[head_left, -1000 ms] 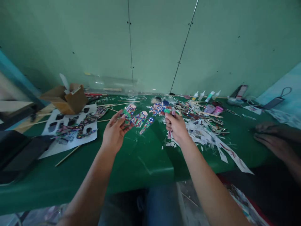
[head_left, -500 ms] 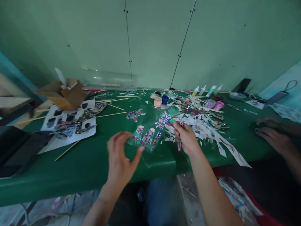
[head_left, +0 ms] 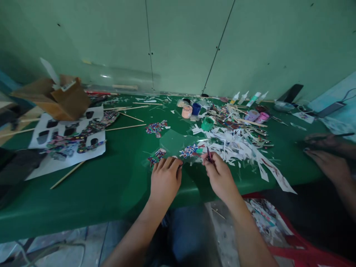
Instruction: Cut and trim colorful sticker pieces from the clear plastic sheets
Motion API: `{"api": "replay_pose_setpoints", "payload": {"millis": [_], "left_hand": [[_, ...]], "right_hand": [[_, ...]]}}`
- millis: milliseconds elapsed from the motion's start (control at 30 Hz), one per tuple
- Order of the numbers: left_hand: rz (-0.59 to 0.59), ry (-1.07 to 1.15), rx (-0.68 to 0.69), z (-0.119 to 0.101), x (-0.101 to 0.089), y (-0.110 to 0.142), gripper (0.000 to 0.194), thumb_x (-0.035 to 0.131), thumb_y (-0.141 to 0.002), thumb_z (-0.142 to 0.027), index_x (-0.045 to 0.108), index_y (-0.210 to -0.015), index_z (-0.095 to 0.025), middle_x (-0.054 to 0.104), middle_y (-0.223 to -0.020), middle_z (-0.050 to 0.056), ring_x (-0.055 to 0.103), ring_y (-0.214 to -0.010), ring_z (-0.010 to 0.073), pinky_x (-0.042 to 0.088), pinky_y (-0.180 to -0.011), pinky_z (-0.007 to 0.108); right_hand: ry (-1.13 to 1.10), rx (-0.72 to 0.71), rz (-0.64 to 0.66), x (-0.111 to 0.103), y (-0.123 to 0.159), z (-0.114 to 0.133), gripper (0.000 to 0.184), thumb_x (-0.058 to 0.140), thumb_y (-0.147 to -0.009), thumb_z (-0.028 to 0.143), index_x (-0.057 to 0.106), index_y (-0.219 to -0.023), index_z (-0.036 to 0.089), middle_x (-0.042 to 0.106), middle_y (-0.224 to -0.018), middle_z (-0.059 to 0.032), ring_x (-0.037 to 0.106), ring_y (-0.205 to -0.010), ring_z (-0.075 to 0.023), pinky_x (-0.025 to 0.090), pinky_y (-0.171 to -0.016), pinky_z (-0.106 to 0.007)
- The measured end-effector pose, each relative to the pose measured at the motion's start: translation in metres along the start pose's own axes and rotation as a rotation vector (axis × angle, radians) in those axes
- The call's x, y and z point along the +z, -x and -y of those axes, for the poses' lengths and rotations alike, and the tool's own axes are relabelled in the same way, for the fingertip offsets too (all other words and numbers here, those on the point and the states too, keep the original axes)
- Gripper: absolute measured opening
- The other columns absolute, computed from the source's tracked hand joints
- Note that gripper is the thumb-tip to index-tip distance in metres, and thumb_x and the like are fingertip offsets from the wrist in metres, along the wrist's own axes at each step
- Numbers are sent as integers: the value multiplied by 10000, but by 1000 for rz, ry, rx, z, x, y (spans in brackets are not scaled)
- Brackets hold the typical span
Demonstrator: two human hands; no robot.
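A pale green wall (head_left: 180,44) rises behind the green-covered table (head_left: 116,181), where paper scraps (head_left: 236,144) lie heaped. My right hand (head_left: 219,172) is closed around a slim dark tool (head_left: 209,155), held near the scraps' left edge. My left hand (head_left: 166,176) bends its fingers down over the patterned cut-outs (head_left: 160,153), which show just beyond my knuckles; I can't tell whether it grips or only presses them. Another patterned piece (head_left: 190,151) lies between and beyond my hands, with an open green pot (head_left: 207,124) farther back.
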State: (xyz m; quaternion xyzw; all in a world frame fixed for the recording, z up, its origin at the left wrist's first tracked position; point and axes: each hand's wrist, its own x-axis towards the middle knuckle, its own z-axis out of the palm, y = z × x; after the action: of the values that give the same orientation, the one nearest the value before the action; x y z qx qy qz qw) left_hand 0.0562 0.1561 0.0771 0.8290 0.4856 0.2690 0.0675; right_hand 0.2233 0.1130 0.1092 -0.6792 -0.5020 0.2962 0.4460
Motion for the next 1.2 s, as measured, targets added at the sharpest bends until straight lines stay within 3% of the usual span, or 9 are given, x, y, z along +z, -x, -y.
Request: {"api": "replay_pose_setpoints", "payload": {"millis": [67,200,300,433,567,1200], "left_hand": [[8,-6,3,0,-1,3,133,516,-895,-242,642,-936,-230,682,-992,68,582,-935,271,405,-793,404],[22,9,13,0,-3,4,148,526,-900,-284,664,-920,-233,689,-998,66,578,-938,269,387,-818,415],[38,17,26,1,-3,3,150,525,-899,-269,671,-893,-235,696,-962,59,577,-910,261,381,-803,407],[93,10,5,1,-6,0,148,532,-891,-263,671,-849,-231,691,-912,57,578,-891,264,373,-779,400],[144,45,-25,2,-8,-4,151,538,-887,-268,671,-826,-231,682,-850,48,592,-846,250,364,-769,388],[230,120,-25,4,-15,-10,187,493,-903,-210,622,-767,-210,678,-773,36,610,-802,214,306,-744,372]], "right_hand": [[219,-67,-30,-2,19,-3,287,386,-930,318,564,-1117,191,659,-952,-86,616,-678,-148,494,-636,-260],[411,-136,87,1,51,-9,418,344,-969,309,456,-1361,214,732,-901,-63,702,-737,-169,533,-698,-260],[578,-116,74,13,61,-11,388,347,-972,306,501,-1315,211,720,-1087,-103,720,-851,-213,535,-700,-280],[700,42,138,35,57,-6,324,304,-974,266,542,-1178,181,749,-856,-74,720,-663,-234,456,-525,-273],[760,85,160,48,49,1,313,267,-991,262,522,-1152,179,741,-829,-78,714,-642,-235,376,-479,-263],[890,233,277,51,37,14,311,260,-991,276,526,-1136,206,727,-750,-78,702,-595,-235,273,-436,-256]]}}
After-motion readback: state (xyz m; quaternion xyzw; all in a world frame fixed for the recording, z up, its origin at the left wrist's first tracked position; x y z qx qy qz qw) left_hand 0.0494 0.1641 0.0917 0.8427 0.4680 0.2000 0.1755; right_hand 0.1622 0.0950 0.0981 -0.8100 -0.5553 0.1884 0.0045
